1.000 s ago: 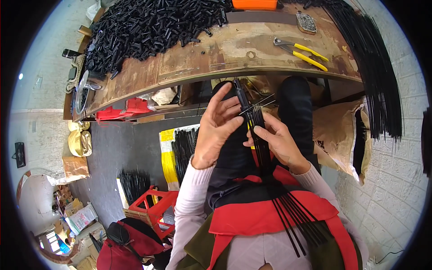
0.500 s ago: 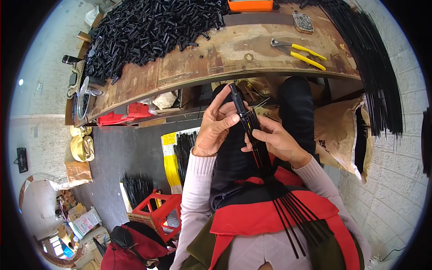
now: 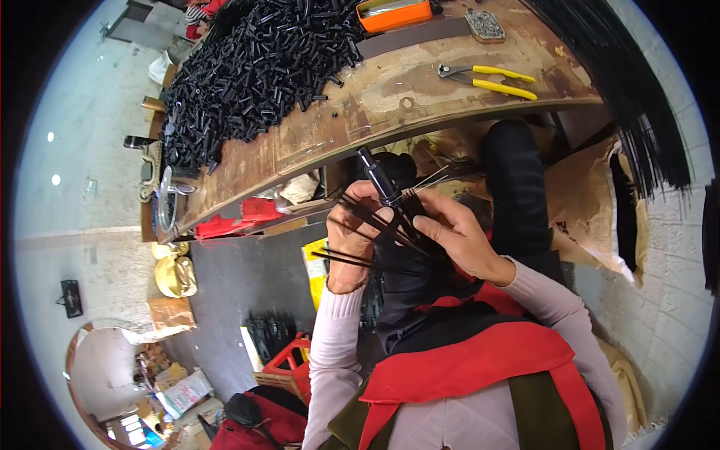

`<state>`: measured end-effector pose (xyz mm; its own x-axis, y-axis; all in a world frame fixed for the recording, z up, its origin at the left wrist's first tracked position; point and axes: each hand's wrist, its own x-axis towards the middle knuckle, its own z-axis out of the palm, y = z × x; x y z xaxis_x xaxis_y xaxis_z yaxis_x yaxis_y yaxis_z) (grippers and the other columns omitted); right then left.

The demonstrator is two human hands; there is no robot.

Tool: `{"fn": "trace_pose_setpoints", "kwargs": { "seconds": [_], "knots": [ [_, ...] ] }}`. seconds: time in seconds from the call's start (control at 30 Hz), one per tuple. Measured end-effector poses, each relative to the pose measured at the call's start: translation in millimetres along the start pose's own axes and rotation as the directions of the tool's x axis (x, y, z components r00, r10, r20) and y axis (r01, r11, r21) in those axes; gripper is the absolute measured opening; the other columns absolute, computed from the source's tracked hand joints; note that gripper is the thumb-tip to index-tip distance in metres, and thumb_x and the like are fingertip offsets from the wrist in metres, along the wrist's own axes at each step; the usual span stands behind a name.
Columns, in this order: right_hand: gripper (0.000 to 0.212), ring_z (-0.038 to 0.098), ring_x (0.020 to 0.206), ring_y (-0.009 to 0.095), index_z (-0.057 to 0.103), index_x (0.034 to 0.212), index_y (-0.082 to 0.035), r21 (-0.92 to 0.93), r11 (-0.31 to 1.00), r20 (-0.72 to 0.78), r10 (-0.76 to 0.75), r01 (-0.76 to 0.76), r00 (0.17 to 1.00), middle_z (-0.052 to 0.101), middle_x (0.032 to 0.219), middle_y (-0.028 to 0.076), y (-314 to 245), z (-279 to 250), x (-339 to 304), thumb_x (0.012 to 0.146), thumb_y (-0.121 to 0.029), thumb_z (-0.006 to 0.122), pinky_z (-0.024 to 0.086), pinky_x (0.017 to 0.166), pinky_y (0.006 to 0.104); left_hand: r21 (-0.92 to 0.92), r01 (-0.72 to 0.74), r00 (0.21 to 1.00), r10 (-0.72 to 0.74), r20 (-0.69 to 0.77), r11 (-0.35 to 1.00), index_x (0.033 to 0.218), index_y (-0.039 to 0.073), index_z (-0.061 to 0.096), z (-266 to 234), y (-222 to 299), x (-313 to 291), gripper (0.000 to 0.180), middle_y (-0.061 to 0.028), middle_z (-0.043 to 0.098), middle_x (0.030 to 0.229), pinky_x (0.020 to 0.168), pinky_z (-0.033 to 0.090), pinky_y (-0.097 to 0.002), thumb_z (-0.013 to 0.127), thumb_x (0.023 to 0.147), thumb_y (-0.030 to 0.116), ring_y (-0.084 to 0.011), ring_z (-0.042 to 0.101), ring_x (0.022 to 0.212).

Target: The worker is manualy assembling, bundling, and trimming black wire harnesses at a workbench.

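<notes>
Over my lap I hold a black plastic umbrella runner (image 3: 381, 178), tilted with its free end up and to the left. Thin black umbrella ribs (image 3: 360, 222) fan out from its lower collar, several crossing in front of my left hand (image 3: 346, 251). That hand is closed around the collar and the ribs. My right hand (image 3: 459, 234) pinches the same collar from the other side, its thumb on the ribs. Fine wire ends (image 3: 433, 178) stick out to the right of the collar. Some left fingers are hidden behind the ribs.
On the wooden bench (image 3: 315, 139) lie a big heap of black plastic runners (image 3: 255, 82), yellow-handled pliers (image 3: 495, 81), an orange tray (image 3: 394, 15) and a small box of metal bits (image 3: 485, 26). Long black ribs (image 3: 637, 97) hang off its right end. A red crate (image 3: 291, 360) stands on the floor.
The ribs, which pointed down toward my lap, now spread left across my left hand. The runner has dropped slightly and moved left, and both hands have shifted with it.
</notes>
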<state>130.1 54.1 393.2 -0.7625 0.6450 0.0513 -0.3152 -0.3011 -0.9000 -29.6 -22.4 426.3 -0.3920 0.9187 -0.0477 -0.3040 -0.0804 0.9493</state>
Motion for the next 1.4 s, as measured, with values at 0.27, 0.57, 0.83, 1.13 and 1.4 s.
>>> {"fn": "trace_pose_setpoints", "kwargs": {
  "seconds": [0.27,0.57,0.83,1.13,1.4],
  "knots": [
    [0.023,0.062,0.091,0.012,0.048,0.12,-0.002,0.192,0.979,0.124,0.037,-0.061,0.992,0.063,0.101,0.007,1.4,-12.9,8.1,0.099,-0.006,0.054,0.048,0.085,0.0266,-0.071,0.063,0.998,-0.061,0.03,0.996,0.119,0.0,0.057,-0.4,-1.9,11.2,0.034,-0.0093,0.066,0.105,0.071,0.058,-0.0281,0.071,0.087,0.004,-0.017,0.066,0.084],
    [0.01,0.056,0.087,0.004,0.056,0.106,0.0,0.274,0.958,0.107,0.059,-0.086,0.993,0.063,0.095,0.0,11.4,-22.4,22.7,0.096,-0.004,0.058,0.045,0.077,0.0203,-0.091,0.145,0.989,-0.145,0.001,0.985,0.125,0.0,0.054,3.3,1.6,18.6,0.044,-0.0073,0.065,0.106,0.076,0.056,-0.0287,0.072,0.085,0.005,-0.0167,0.066,0.091],
    [0.01,0.052,0.081,0.003,0.058,0.105,-0.001,0.295,0.948,0.098,0.097,-0.122,0.99,0.061,0.09,-0.002,13.9,-25.6,28.9,0.095,-0.004,0.06,0.041,0.071,0.0189,-0.086,0.159,0.986,-0.153,0.068,0.984,0.128,-0.002,0.052,-0.6,4.6,24.0,0.053,-0.0085,0.066,0.105,0.079,0.055,-0.0313,0.077,0.082,0.008,-0.0183,0.066,0.094],
    [0.01,0.053,0.079,0.004,0.06,0.102,0.0,0.368,0.906,0.133,0.171,-0.209,0.976,0.062,0.088,-0.001,20.1,-29.8,35.4,0.094,-0.006,0.063,0.042,0.07,0.0197,-0.076,0.211,0.972,-0.201,0.121,0.974,0.129,-0.002,0.052,-14.6,0.3,30.3,0.054,-0.0087,0.068,0.101,0.074,0.056,-0.0299,0.077,0.083,0.009,-0.0186,0.068,0.087],
    [0.012,0.058,0.085,0.005,0.061,0.102,0.0,0.387,0.892,0.131,0.196,-0.232,0.972,0.065,0.091,0.001,17.8,-26.2,33.5,0.093,-0.006,0.065,0.044,0.076,0.0195,-0.124,0.234,0.964,-0.213,0.159,0.964,0.127,-0.002,0.052,-15.1,5.7,32.7,0.051,-0.0101,0.068,0.104,0.076,0.059,-0.0309,0.076,0.084,0.008,-0.0194,0.069,0.09]
  ]
}}
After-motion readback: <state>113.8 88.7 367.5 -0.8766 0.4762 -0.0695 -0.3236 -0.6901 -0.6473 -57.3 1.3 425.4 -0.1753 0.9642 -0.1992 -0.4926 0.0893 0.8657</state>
